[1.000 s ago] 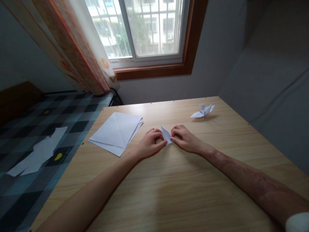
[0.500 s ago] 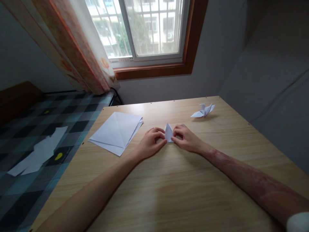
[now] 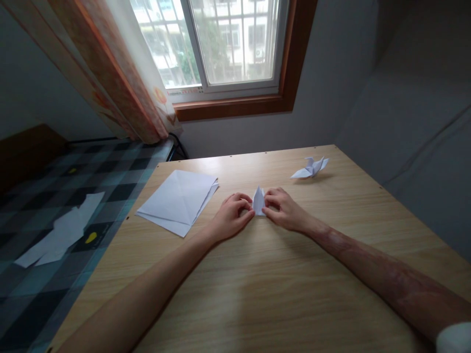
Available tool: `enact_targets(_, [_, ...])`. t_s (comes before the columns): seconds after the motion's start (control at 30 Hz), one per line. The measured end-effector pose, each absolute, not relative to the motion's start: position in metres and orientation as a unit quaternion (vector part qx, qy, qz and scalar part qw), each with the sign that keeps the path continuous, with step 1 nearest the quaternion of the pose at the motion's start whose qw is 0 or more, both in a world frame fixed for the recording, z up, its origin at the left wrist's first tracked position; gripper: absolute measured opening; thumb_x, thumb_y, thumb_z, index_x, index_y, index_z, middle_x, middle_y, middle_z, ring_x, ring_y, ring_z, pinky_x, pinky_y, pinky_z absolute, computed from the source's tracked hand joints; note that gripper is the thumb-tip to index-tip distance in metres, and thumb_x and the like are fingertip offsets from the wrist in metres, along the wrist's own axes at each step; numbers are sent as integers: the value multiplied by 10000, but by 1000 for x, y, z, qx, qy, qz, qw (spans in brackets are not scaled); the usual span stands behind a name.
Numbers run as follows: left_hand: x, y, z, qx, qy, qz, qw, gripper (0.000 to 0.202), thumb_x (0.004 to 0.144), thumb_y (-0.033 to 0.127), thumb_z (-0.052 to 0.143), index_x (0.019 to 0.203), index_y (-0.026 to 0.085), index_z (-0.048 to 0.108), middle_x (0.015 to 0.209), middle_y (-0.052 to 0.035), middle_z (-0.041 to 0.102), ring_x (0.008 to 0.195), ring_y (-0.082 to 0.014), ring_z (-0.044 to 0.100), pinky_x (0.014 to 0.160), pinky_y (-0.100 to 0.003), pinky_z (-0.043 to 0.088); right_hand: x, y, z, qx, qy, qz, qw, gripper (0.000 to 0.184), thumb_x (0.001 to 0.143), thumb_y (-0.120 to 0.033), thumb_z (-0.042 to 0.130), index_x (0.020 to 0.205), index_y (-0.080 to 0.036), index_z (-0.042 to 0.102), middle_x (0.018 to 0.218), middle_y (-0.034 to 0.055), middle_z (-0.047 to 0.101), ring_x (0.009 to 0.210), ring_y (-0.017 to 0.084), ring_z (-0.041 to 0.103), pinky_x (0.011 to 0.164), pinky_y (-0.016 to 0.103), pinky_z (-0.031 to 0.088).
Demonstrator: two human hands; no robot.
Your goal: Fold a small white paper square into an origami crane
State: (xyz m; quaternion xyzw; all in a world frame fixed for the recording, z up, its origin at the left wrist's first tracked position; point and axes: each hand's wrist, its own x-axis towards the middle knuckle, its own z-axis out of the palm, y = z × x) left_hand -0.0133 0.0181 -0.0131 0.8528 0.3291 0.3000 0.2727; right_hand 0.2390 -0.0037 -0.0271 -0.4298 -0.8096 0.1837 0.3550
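Observation:
A small folded piece of white paper (image 3: 259, 201) stands between my hands on the wooden table (image 3: 235, 284), its pointed tip upward. My left hand (image 3: 233, 214) pinches its left edge between thumb and fingers. On the opposite edge, my right hand (image 3: 283, 208) closes with thumb and index finger. The fingertips hide both sides of the paper. Beyond my right hand rests a finished white paper crane (image 3: 311, 168), wings spread. Left of my left hand lies a stack of square white paper sheets (image 3: 176, 201), the top one creased.
Beside the table's left edge is a bed with a checked cover (image 3: 22, 206), holding white paper scraps (image 3: 64, 230). A patterned curtain (image 3: 125, 73) hangs by the window (image 3: 235, 44) behind the table. Walls stand behind and to the right.
The folded paper has shifted very slightly to the right between my fingers. Both hands keep their grip, and the crane and the stack stay where they were.

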Motion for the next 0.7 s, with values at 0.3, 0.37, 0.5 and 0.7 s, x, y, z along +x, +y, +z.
enact_targets(0.3, [-8, 11, -9, 853, 351, 295, 251, 167, 1005, 261, 664, 846, 220, 692, 1208, -95, 733, 1162, -264, 684, 1074, -459, 549, 240, -2, -31, -429, -812, 187, 348, 199, 992, -188, 706, 809, -234, 643, 980, 59, 708, 1024, 275, 609, 957, 427, 450])
enact_targets(0.37, [-8, 11, -10, 857, 348, 291, 243, 140, 1005, 251, 650, 876, 225, 696, 1200, -90, 735, 1152, -265, 678, 1078, -465, 545, 241, -1, -32, -427, -815, 188, 344, 201, 1002, -184, 687, 812, -235, 645, 981, 59, 709, 1023, 273, 613, 962, 426, 450])
enact_targets(0.5, [-9, 12, -11, 860, 347, 288, 238, 129, 1006, 251, 644, 893, 233, 704, 1211, -81, 741, 1140, -261, 678, 1081, -460, 542, 242, 0, -31, -417, -818, 200, 343, 146, 1001, -200, 700, 864, -237, 667, 1005, 58, 721, 1043, 275, 619, 983, 427, 450])
enact_targets(0.7, [-8, 12, -12, 860, 348, 285, 240, 129, 1005, 242, 641, 894, 235, 707, 1209, -74, 748, 1158, -264, 674, 1122, -476, 514, 243, 0, -30, -413, -820, 203, 341, 154, 1027, -213, 663, 880, -236, 624, 941, 55, 683, 994, 270, 593, 948, 425, 445])
